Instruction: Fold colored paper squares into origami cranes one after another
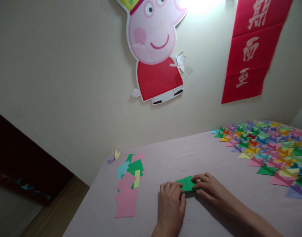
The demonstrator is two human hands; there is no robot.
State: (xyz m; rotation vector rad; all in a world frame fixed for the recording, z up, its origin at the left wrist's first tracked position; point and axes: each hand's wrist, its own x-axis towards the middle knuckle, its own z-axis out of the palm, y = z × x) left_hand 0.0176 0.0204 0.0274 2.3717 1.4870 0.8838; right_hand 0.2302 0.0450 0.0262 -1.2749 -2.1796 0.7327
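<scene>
A folded piece of green paper lies on the pink tablecloth near the front, with crease lines across it. My left hand has its fingers curled over the paper's left end. At the right end, my right hand grips the edge between thumb and fingers. Both hands rest low against the table, and their fingertips partly cover the paper's ends. To the left of my hands is a loose pile of coloured paper sheets, in pink, green, light blue and yellow.
Rows of small folded paper birds in many colours cover the table's right side. Two folded pieces, one yellow and one purple, lie at the far left corner. Behind the table, a wall carries a cartoon pig cutout and a red banner.
</scene>
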